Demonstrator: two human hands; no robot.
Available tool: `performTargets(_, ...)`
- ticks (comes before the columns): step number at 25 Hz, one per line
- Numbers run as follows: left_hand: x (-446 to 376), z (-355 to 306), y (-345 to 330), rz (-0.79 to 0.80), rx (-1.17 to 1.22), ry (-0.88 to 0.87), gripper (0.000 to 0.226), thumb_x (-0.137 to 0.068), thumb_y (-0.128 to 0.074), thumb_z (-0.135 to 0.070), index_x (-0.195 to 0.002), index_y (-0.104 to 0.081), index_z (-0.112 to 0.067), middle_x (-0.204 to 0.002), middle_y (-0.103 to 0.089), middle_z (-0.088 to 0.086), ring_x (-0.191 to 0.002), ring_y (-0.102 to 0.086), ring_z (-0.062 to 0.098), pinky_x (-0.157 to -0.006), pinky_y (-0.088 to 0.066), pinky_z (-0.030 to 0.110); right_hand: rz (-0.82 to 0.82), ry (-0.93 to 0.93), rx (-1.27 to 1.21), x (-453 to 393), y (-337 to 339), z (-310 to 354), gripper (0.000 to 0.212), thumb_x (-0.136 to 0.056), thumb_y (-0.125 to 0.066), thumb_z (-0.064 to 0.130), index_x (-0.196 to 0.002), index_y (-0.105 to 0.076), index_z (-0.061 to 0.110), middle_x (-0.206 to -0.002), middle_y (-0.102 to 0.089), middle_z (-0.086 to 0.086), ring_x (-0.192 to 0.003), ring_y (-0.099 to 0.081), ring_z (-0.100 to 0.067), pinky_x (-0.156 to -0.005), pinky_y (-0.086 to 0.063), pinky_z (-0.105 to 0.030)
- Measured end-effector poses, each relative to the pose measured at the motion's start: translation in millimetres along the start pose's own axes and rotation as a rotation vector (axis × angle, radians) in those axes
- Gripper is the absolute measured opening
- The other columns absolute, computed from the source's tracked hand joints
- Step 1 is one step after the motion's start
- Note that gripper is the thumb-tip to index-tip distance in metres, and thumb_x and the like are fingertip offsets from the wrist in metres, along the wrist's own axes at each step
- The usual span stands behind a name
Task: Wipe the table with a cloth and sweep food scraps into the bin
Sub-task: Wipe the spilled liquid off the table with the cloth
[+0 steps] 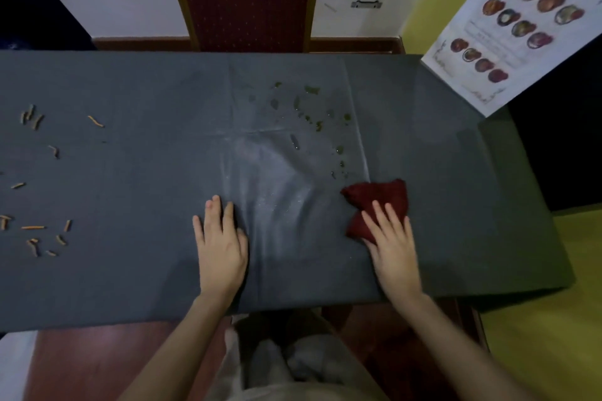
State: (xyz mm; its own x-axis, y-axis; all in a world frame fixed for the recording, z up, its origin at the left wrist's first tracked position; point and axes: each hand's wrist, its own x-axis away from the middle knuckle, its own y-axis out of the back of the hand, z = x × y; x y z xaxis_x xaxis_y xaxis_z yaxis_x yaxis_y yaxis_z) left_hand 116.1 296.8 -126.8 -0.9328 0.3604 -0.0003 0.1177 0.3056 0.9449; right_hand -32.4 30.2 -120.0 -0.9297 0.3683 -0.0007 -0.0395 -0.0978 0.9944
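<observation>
Overhead, the right hand (pixel 392 239) pressed flat with straight, spread fingers on a crumpled dark red cloth (pixel 379 202) near the front edge of the grey-clothed table (pixel 130 172). Beside it, the left hand (pixel 221 244) lay flat, open-fingered. Orange stick-shaped food scraps (pixel 32 231) were scattered far left, greenish wet spots (pixel 309 107) beyond the cloth.

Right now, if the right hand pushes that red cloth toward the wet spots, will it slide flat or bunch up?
The red cloth already lies crumpled, so it is probably soft and will likely bunch further. The right hand presses it with straight fingers, which should help it slide. The grey tablecloth shows wrinkles near the left hand, so it may drag along.
</observation>
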Motion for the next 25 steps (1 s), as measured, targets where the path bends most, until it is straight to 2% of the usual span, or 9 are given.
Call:
performTargets(2, 7, -13, -8, 0.034, -0.031, -0.11, 0.051, -0.094, -0.032, -0.022, -0.139, -0.043, 0.0, -0.153, -0.032, 0.019, -0.144, -0.024, 0.03, -0.119, -0.013, 0.051, -0.037, 0.005, -0.075, 6, -11, 43, 0.058, -0.084, -0.06, 0.025, -0.139, -0.044, 0.022, -0.152, -0.035, -0.005, -0.141, -0.027, -0.025, -0.112, -0.021, -0.053)
performTargets(5, 14, -24, -15, 0.056, -0.095, -0.226, 0.051, -0.095, -0.032, -0.02, -0.142, -0.042, -0.002, -0.154, -0.032, 0.016, -0.145, -0.025, 0.028, -0.119, -0.014, 0.049, -0.002, 0.284, -0.079, 13, -19, 68, 0.071, -0.074, -0.073, 0.025, -0.139, -0.044, 0.023, -0.151, -0.036, -0.005, -0.14, -0.03, -0.025, -0.111, -0.022, -0.054)
performTargets(9, 14, -28, -14, 0.033, -0.066, -0.18, 0.051, -0.094, -0.032, -0.021, -0.141, -0.043, -0.003, -0.154, -0.034, 0.013, -0.144, -0.027, 0.026, -0.12, -0.013, 0.045, 0.051, 0.688, 0.156, 7, -3, -14, 0.072, -0.076, -0.059, 0.016, -0.144, -0.036, 0.023, -0.155, -0.027, -0.005, -0.142, -0.027, -0.025, -0.111, -0.027, -0.052)
performTargets(11, 14, -28, -13, 0.031, -0.057, -0.178, 0.051, -0.094, -0.032, -0.022, -0.141, -0.044, -0.004, -0.154, -0.034, 0.012, -0.144, -0.027, 0.025, -0.12, -0.013, 0.044, 0.045, 0.662, 0.195, 6, 6, -62, 0.068, -0.08, -0.049, 0.016, -0.145, -0.033, 0.023, -0.156, -0.026, -0.004, -0.143, -0.025, -0.025, -0.11, -0.026, -0.053)
performTargets(13, 15, -28, -13, 0.031, -0.048, -0.175, 0.051, -0.095, -0.032, -0.023, -0.141, -0.044, -0.005, -0.154, -0.034, 0.011, -0.145, -0.026, 0.023, -0.12, -0.013, 0.044, 0.033, 0.553, 0.16, 12, 10, -73, 0.064, -0.082, -0.049, 0.019, -0.144, -0.034, 0.022, -0.155, -0.029, -0.004, -0.141, -0.028, -0.026, -0.11, -0.026, -0.053)
performTargets(17, 16, -28, -12, 0.039, -0.054, -0.157, 0.052, -0.093, -0.034, -0.022, -0.141, -0.044, -0.006, -0.154, -0.034, 0.01, -0.145, -0.025, 0.021, -0.12, -0.013, 0.043, 0.041, 0.343, 0.01, 16, -6, 7, 0.072, -0.075, -0.072, 0.03, -0.14, -0.042, 0.023, -0.15, -0.038, -0.007, -0.138, -0.034, -0.027, -0.108, -0.023, -0.054)
performTargets(21, 12, -25, -9, 0.068, -0.017, -0.165, 0.052, -0.093, -0.034, -0.023, -0.142, -0.043, -0.007, -0.154, -0.033, 0.01, -0.145, -0.024, 0.021, -0.121, -0.009, 0.04, 0.071, 0.513, -0.01, -3, -12, 62, 0.068, -0.08, -0.065, 0.038, -0.142, -0.039, 0.024, -0.152, -0.034, -0.01, -0.14, -0.031, -0.026, -0.111, -0.025, -0.056)
performTargets(23, 13, -26, -7, 0.077, -0.001, -0.174, 0.052, -0.094, -0.034, -0.024, -0.142, -0.043, -0.007, -0.155, -0.033, 0.009, -0.145, -0.024, 0.02, -0.121, -0.006, 0.038, 0.105, 0.652, 0.033, -13, -5, 40, 0.068, -0.078, -0.066, 0.034, -0.141, -0.041, 0.024, -0.152, -0.035, -0.008, -0.137, -0.036, -0.025, -0.11, -0.029, -0.05)
performTargets(25, 12, -24, -5, 0.077, 0.016, -0.187, 0.051, -0.095, -0.035, -0.025, -0.142, -0.044, -0.007, -0.154, -0.035, 0.009, -0.145, -0.025, 0.02, -0.121, -0.006, 0.036, 0.124, 0.689, 0.061, -35, 7, 1, 0.068, -0.072, -0.071, 0.031, -0.136, -0.047, 0.027, -0.148, -0.042, -0.003, -0.126, -0.047, -0.023, -0.099, -0.032, -0.041)
